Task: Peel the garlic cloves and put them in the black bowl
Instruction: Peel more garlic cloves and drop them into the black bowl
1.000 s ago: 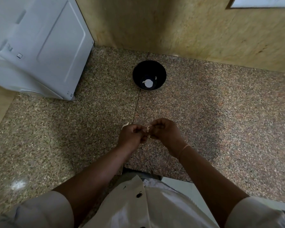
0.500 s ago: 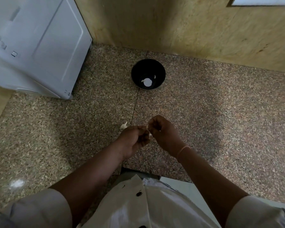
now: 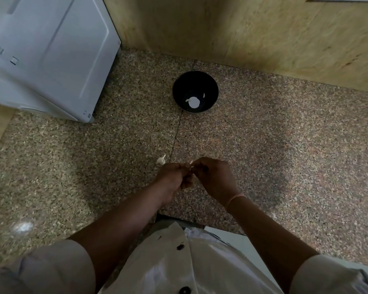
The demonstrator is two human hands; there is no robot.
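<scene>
Forearms converge over speckled granite counter [image 3: 285, 155]; left hand [image 3: 174, 178] and right hand [image 3: 214, 177] meet, fingers curled, both pinching a small pale garlic clove [image 3: 191, 167] between them. Round black bowl [image 3: 179, 90] sits well beyond, holding a white garlic piece [image 3: 193, 102].

Only one view is given (so nothing is shared with a second one). The scene is seen from the person's head, looking forward and steeply down. The white shirt [image 3: 168, 262] is seen very close at the bottom. The left hand [image 3: 172, 179] and right hand [image 3: 215, 177] are caught near the middle, the black bowl [image 3: 194, 81] farther off, the wall [image 3: 263, 28] at the top.
</scene>
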